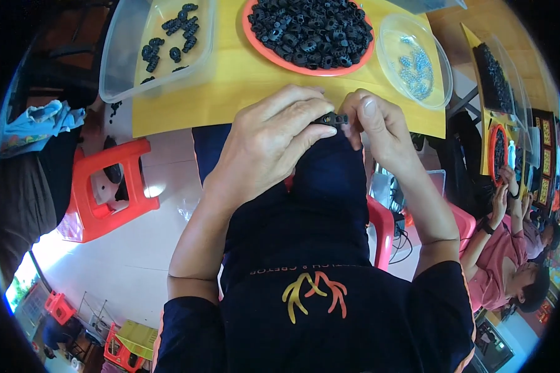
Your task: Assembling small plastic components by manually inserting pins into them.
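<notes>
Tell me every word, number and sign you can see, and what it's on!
Dark shirt: one line of small lettering, which I won't copy out, plus a yellow and orange branching emblem.
Gold-marked panels, far right: too small to tell whether it's writing.
Black piece in the left hand: no writing I can make out.

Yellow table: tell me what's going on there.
The person's left hand holds a small black part between thumb and fingers, just off the front edge of the table. The right hand is at the part's exposed end; whether it touches is hard to tell. Beyond them, an orange plate is heaped with black pieces. A clear tub on the left holds some more, and a clear bowl on the right holds tiny shiny bits.
</notes>
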Available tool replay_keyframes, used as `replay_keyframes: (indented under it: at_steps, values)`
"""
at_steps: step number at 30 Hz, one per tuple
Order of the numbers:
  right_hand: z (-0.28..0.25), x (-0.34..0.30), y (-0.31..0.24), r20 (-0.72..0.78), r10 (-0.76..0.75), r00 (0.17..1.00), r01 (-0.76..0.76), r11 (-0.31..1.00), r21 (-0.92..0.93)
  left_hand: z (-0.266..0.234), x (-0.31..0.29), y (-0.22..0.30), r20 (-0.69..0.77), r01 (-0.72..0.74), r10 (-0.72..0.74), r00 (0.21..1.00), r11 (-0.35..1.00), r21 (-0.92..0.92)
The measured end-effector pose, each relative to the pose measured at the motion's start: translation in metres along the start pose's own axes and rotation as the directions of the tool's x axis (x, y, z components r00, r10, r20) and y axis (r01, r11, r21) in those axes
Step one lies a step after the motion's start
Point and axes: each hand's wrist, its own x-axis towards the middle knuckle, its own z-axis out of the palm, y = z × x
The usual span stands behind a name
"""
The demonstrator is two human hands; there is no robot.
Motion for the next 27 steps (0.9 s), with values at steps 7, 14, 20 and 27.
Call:
replay_keyframes:
  at_steps: [7,14,20,27]
  values:
    - [0.002,0.003,-0.008,0.018,-0.272,0.962,0.259,0.890,-0.375,0.005,-0.003,0.005,-0.005,0.040,-0.040,0.999,0.999,-0.015]
    - [0.015,0.003,-0.008,-0.046,-0.334,0.941,0.258,0.803,-0.537,0.009,-0.004,0.005,-0.038,0.009,-0.008,0.999,1.000,0.012]
    - [0.013,0.005,-0.016,-0.049,-0.141,0.989,0.093,0.840,-0.534,0.013,-0.003,0.005,-0.039,0.004,-0.001,0.999,0.996,0.086]
    - [0.007,0.007,-0.020,0.006,0.014,1.000,-0.010,0.873,-0.488,0.021,-0.005,0.003,-0.040,0.024,-0.020,0.999,0.995,0.100]
